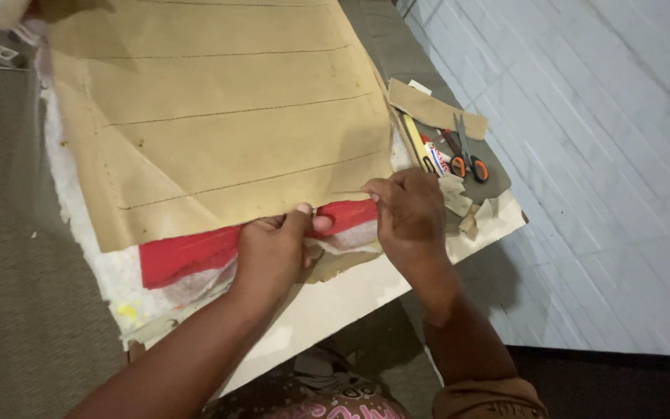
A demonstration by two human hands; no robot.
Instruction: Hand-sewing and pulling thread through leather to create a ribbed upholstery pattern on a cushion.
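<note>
Here the big tan sheet (219, 116), ruled with stitched lines, covers most of the pale surface (327, 302) and runs out of view along the top edge. Under the sheet's near edge a red strip (188, 256) shows only as a band, its far part hidden beneath the sheet, with white fluffy padding (118, 287) poking out past the sheet's left and near sides. The left hand (273, 252) sits at the sheet's near edge, fingers curled under and thumb pressed flat on top, pinching the sheet's edge against the red strip. The right hand (409, 213), just beside it at the sheet's near right corner, is closed in a fine pinch; whatever thin thing it grips there is too small to make out. Beyond the sheet's right edge lie orange-handled scissors (465, 155), a small tube (434, 155) and tan offcuts (436, 109).
</note>
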